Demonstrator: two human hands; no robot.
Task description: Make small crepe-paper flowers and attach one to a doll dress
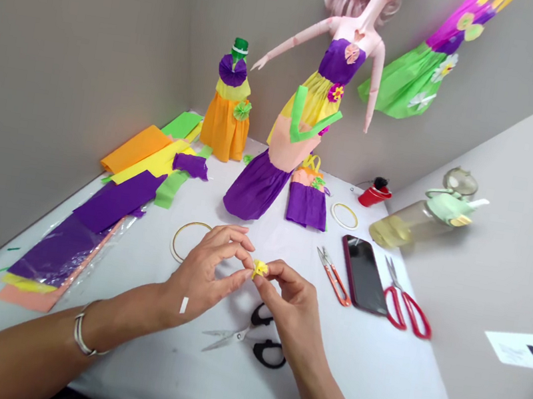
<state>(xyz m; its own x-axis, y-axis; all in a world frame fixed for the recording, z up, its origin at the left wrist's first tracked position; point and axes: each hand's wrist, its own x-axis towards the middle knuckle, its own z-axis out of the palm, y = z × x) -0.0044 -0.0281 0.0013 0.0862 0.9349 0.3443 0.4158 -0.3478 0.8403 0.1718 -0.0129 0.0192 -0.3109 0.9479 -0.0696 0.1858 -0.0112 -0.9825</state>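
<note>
Between the fingertips of both hands is a small yellow crumpled paper flower (pixel 259 268). My left hand (pixel 207 271) pinches its left side with thumb and forefinger, the other fingers loosely bent. From the right, my right hand (pixel 293 305) grips it between thumb and curled fingers. Below the hands, black-handled scissors (pixel 239 335) lie spread on the white table (pixel 158 371), their handles partly behind my right hand. Just beyond the hands stands a paper dress with a purple skirt (pixel 258 185), a peach waist and green straps. A gold-and-white ring (pixel 179 240) is partly hidden behind my left hand.
Coloured paper sheets (pixel 91 219) cover the table's left side. Behind stand a doll (pixel 346 60) and a bottle in an orange paper dress (pixel 225 125). At right lie orange snips (pixel 334 277), a phone (pixel 364 276), red scissors (pixel 406 306) and a water bottle (pixel 414 223).
</note>
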